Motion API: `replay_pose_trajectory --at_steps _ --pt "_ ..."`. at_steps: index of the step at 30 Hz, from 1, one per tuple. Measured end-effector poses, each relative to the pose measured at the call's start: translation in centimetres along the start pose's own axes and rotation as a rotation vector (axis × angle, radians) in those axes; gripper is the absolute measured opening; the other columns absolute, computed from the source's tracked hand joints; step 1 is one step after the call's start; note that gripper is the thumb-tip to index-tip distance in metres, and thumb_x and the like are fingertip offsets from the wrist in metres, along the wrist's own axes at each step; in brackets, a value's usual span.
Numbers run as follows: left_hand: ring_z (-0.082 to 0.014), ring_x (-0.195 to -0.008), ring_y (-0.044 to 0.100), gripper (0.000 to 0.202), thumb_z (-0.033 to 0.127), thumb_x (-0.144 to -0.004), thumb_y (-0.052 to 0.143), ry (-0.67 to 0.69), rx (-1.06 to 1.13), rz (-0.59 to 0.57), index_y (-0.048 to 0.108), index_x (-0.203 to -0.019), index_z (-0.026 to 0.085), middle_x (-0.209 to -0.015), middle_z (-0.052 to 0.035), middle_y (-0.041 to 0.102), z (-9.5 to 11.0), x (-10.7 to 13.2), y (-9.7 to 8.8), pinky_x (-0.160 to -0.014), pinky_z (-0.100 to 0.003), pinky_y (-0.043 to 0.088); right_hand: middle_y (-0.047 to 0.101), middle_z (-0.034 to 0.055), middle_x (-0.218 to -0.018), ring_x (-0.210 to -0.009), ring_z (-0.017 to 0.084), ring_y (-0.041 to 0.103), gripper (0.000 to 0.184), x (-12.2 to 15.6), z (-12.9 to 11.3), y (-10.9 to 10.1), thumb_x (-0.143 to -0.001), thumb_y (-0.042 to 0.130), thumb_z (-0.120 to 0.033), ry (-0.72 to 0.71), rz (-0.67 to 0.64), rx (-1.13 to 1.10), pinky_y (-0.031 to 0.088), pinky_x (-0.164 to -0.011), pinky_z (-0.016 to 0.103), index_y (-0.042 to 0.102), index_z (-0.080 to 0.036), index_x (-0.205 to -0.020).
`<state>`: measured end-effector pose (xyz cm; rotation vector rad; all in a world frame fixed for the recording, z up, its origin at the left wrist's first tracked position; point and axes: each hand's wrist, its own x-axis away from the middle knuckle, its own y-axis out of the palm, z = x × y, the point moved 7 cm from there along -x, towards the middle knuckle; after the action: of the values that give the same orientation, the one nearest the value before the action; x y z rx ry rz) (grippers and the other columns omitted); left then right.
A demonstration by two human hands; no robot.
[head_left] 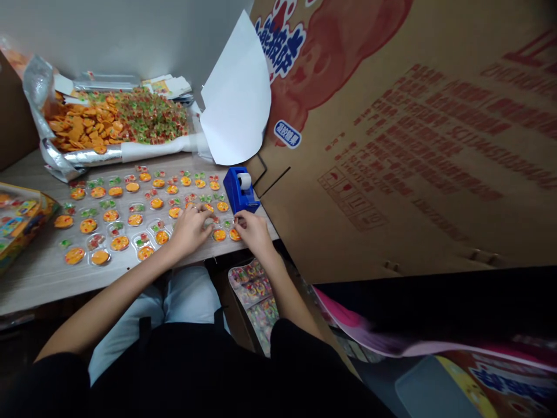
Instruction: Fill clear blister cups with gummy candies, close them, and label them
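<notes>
Head | tape dispenser (241, 190) near right hand (255, 233) | (cardboard carton (374, 145) crowding the right)

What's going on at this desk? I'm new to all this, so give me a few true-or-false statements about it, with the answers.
1. A blue tape dispenser stands on the table beyond the right hand. True.
2. The left hand wears a glove. False: it is bare.
3. The small round clear trays are stacked in one tall pile. False: they lie spread out in rows across the tabletop.
4. Orange pieces and green-and-red gummies lie heaped side by side on silver foil. True.
5. The right hand holds a pair of scissors. False: no scissors show; its fingertips are at a tray near the table edge.
</notes>
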<state>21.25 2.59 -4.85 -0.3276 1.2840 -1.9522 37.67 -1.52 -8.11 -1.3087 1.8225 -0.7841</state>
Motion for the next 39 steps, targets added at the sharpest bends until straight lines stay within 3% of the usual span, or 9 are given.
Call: replay_pose_trajectory --at_steps 3,10,15,21,25,29,32,35,39 --pt "-0.0259 -0.104 0.057 0.025 0.025 -0.088 0.054 -0.005 0.079 0.032 0.067 -0.108 0.019 -0.111 -0.0092 0.062 -0.4 1.5 -1.8 -0.092 -0.042 0.043 0.07 0.0084 -0.096 -0.073 0.017 0.064 0.02 0.5 -0.3 -0.6 -0.08 0.056 -0.008 -0.062 0.031 -0.033 0.051 -0.073 0.029 0.068 -0.016 -0.094" --pt "-0.0241 -0.104 0.059 0.025 0.029 -0.088 0.051 0.012 0.251 0.054 0.067 -0.106 0.02 -0.107 -0.0082 0.063 -0.6 5.7 -5.7 -0.092 -0.04 0.046 0.066 0.0103 -0.098 -0.093 0.023 0.058 0.033 1.3 -1.9 -0.5 -0.083 0.048 -0.004 -0.151 0.011 0.237 0.048 -0.081 0.034 0.074 -0.018 -0.097" --pt "-0.0224 -0.104 0.061 0.023 0.029 -0.089 0.05 0.001 0.304 0.009 0.066 -0.102 0.019 -0.108 -0.0088 0.064 -1.4 10.3 -7.9 -0.093 -0.038 0.048 0.067 0.0126 -0.088 -0.088 0.026 0.053 0.028 1.3 -2.8 0.3 -0.081 0.05 -0.006 -0.233 -0.072 0.373 0.046 -0.075 0.037 0.075 -0.019 -0.08" --pt "-0.0202 -0.105 0.062 0.026 0.031 -0.092 0.046 -0.135 0.18 -0.015 0.066 -0.106 0.022 -0.112 -0.0082 0.064 -4.5 17.8 -11.2 -0.093 -0.033 0.049 0.067 0.0096 -0.083 -0.082 0.025 0.057 0.028 2.1 -4.8 -1.9 -0.08 0.046 -0.011 -0.334 0.15 0.146 0.049 -0.076 0.038 0.072 -0.019 -0.084" --pt "-0.0193 -0.103 0.062 0.027 0.035 -0.091 0.048 -0.362 0.121 0.088 0.067 -0.104 0.021 -0.112 -0.0086 0.064 -7.6 23.8 -13.6 -0.091 -0.031 0.05 0.07 0.0071 -0.088 -0.08 0.022 0.063 0.029 3.1 -7.2 -1.8 -0.081 0.046 -0.016 -0.422 0.255 -0.07 0.052 -0.076 0.036 0.071 -0.021 -0.093" --pt "-0.0167 -0.083 0.064 0.03 0.039 -0.088 0.048 -0.674 0.146 0.184 0.067 -0.098 0.017 -0.1 -0.0081 0.067 -10.4 31.0 -13.9 -0.078 -0.029 0.052 0.073 0.0081 -0.088 -0.068 0.021 0.065 0.029 3.4 -8.8 0.3 -0.08 0.05 -0.024 -0.383 0.22 -0.224 0.053 -0.07 0.036 0.071 -0.019 -0.099" --pt "-0.0182 -0.077 0.064 0.031 0.04 -0.083 0.048 -0.943 0.092 0.215 0.065 -0.093 0.016 -0.092 -0.0079 0.068 -12.0 37.8 -13.6 -0.073 -0.03 0.051 0.073 0.0109 -0.089 -0.064 0.022 0.065 0.039 3.5 -9.6 2.1 -0.078 0.054 -0.028 -0.31 0.169 -0.296 0.054 -0.07 0.039 0.068 -0.016 -0.112" --pt "-0.0224 -0.083 0.065 0.031 0.04 -0.082 0.045 -1.216 -0.074 0.234 0.064 -0.09 0.017 -0.092 -0.0088 0.069 -13.0 45.4 -13.9 -0.078 -0.033 0.05 0.072 0.0141 -0.094 -0.071 0.026 0.066 0.05 3.6 -10.5 3.5 -0.079 0.054 -0.033 -0.287 0.092 -0.367 0.055 -0.074 0.045 0.061 -0.014 -0.125" --pt "-0.028 -0.093 0.065 0.038 0.04 -0.078 0.047 -1.531 -0.239 0.167 0.063 -0.101 0.014 -0.102 -0.0135 0.067 -14.0 54.5 -13.4 -0.085 -0.037 0.049 0.07 0.0147 -0.098 -0.074 0.028 0.067 0.053 3.7 -11.1 4.6 -0.08 0.057 -0.038 -0.266 0.001 -0.425 0.055 -0.077 0.05 0.058 -0.015 -0.127"
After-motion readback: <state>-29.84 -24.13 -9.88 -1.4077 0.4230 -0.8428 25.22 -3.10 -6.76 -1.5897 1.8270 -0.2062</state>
